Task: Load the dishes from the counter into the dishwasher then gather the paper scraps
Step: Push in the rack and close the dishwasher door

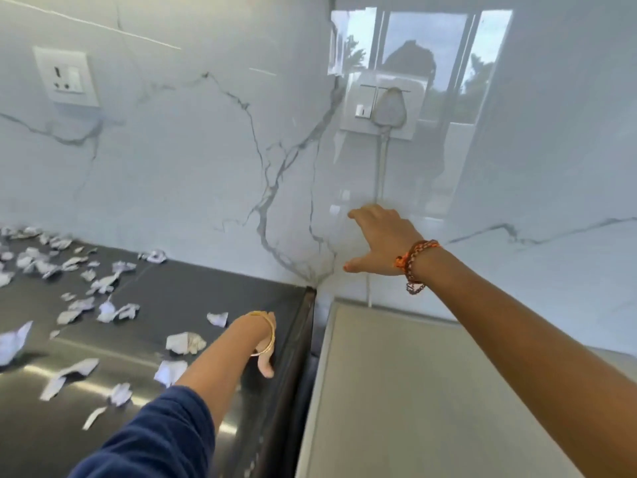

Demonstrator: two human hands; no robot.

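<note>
Dark glossy counter (193, 291) on the left, littered with torn and crumpled white paper scraps (107, 310); most lie toward the far left near the wall, a few nearer the left forearm. No container holding anything is in view, and no dishes show on the counter. No readable writing or brand on any surface; the scraps are too blurred to tell whether they carry print. Left hand (264, 357), gold bangle (267, 334) on the wrist and dark blue sleeve (155, 439) on the forearm, lies at the counter's right edge with the fingers bent down over it; whether they grip the edge cannot be told. Right hand (379, 241), braided orange wristband (415, 262), reaches toward the marble-veined wall (206, 150) with fingers loosely spread, holding nothing. Pale flat appliance top (413, 391) sits right of the counter, a narrow gap between them. Wall socket (67, 77) upper left; a second socket (382, 106) with a white plug in it, cord dropping down the wall.
</note>
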